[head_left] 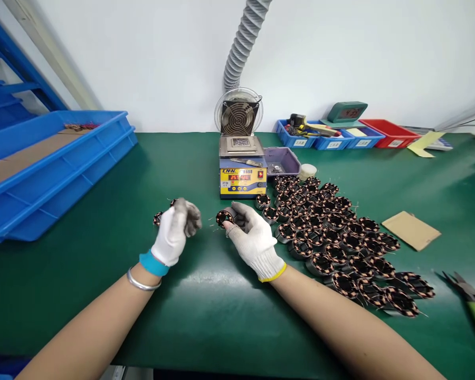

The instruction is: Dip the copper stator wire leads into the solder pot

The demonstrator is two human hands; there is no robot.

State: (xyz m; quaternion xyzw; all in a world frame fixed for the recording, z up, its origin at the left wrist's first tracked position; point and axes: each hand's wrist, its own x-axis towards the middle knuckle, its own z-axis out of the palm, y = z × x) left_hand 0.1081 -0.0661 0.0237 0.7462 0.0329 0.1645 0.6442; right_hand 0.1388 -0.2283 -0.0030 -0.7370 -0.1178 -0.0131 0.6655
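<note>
My right hand, in a white knit glove with grey fingers and a yellow cuff, grips a motor stator between thumb and fingers. The stator is a dark ring with copper windings, its open face turned toward the left. My left hand, gloved with a blue cuff, is closed with its fingers curled; whatever is in them is hidden. Just behind it, partly covered, a stator shows on the green table. To the right of my right hand stand several rows of stators with thin wire ends sticking out.
A solder pot with a lit display stands at the back centre, under a fan and grey duct. A purple tray adjoins it. A big blue crate is at left; cardboard and green-handled pliers lie right.
</note>
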